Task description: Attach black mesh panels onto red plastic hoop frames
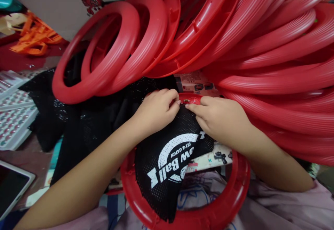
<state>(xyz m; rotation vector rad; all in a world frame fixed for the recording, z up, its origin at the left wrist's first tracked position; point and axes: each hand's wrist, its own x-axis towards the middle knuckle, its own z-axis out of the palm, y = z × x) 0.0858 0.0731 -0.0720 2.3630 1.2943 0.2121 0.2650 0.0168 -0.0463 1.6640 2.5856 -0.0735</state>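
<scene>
A red plastic ring (229,202) lies in front of me, over my lap. A piece of black mesh (167,160) with white printed lettering drapes across it. My left hand (156,110) and my right hand (219,118) meet at the ring's far rim. Both pinch the top edge of the mesh against the rim, fingers closed. A small dark spot on the rim shows between the fingertips.
Several red rings (261,42) lean in stacks above and to the right. A heap of black mesh (86,118) lies left of my hands. Clear blister trays (13,115) sit at the far left, orange plastic parts (33,39) behind them, a tablet (10,185) at lower left.
</scene>
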